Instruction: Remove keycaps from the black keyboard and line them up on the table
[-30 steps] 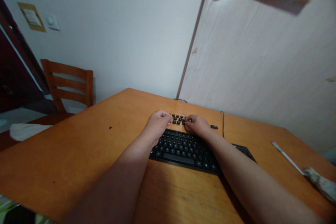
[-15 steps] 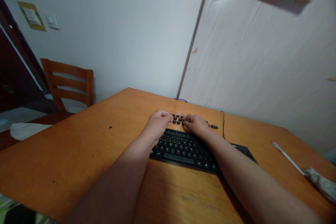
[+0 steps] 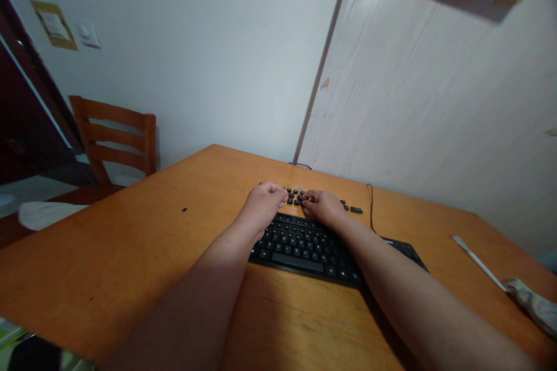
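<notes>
A black keyboard (image 3: 300, 249) lies on the wooden table, partly covered by my right forearm. Beyond its far edge sit several loose black keycaps (image 3: 290, 201) in rough rows. My left hand (image 3: 266, 200), fingers curled together, rests just left of these keycaps; whatever it may hold is hidden. On their right side my right hand (image 3: 321, 206) has thumb and fingers pinched around a small dark keycap (image 3: 311, 200). A longer black keycap (image 3: 356, 210) lies to the right of that hand.
A thin cable (image 3: 371, 208) runs from behind the keyboard. At the right of the table (image 3: 148, 243) are a white-handled brush (image 3: 478, 261) and a crumpled cloth (image 3: 531, 301). A small black piece (image 3: 184, 209) lies left. A wooden chair (image 3: 115, 136) stands beyond the left edge.
My right hand has shifted slightly left among the loose keycaps, uncovering some keycaps on its right. My left hand stays in place. The view has tilted a little.
</notes>
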